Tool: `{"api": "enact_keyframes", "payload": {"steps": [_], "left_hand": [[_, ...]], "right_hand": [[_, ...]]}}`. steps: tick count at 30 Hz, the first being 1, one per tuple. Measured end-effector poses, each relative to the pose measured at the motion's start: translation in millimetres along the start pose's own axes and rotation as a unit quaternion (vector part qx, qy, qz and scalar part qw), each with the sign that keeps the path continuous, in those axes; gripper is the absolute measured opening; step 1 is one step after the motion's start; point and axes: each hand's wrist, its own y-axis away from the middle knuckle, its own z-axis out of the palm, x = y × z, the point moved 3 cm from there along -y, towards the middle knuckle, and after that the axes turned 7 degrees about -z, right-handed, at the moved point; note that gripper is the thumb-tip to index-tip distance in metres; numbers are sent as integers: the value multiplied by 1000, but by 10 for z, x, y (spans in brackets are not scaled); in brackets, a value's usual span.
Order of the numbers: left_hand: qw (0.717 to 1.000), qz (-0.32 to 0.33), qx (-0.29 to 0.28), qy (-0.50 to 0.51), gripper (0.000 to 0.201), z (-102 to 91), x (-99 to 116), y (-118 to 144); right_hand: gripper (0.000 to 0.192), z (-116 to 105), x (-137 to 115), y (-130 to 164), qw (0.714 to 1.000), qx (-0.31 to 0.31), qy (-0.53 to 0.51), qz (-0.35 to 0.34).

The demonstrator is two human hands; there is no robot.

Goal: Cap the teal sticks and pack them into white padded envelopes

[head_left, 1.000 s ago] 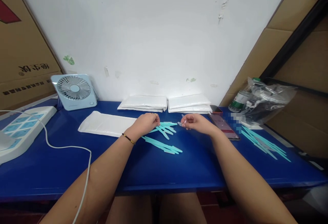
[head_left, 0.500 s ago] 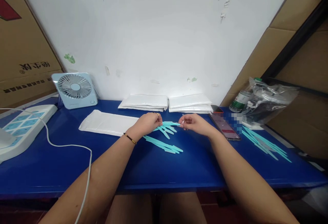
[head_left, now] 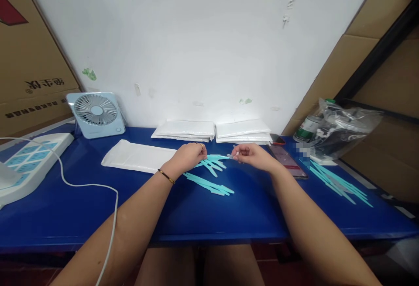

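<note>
Bare blue table [head_left: 209,216] near front edge, teal strips [head_left: 209,184] mid-table, cable [head_left: 88,185] at left

Turquoise strips [head_left: 209,184], deep-blue table [head_left: 209,216] — white pouches [head_left: 183,129], pale-blue fan [head_left: 96,114]

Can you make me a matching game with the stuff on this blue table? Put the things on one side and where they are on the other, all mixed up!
Things:
1. small fan
2. phone
3. white packet stacks
4. left hand

Places:
A. by the wall, in the middle
B. back left corner of the table
C. on the turquoise sticks
D. just right of the right hand

Pairs: 1-B, 2-D, 3-A, 4-C
</note>
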Motion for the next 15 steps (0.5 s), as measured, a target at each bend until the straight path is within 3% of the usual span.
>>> {"api": "enact_keyframes", "payload": {"steps": [7,15], "left_hand": [[1000,-9,5,-3,17,-4,-5,6],[1000,23,1,-17,16,92,80,-13]], "right_hand": [[26,14,2,-7,1000,1,-3,-2],[25,127,44,-51,1000,-8,-23,-8]]}}
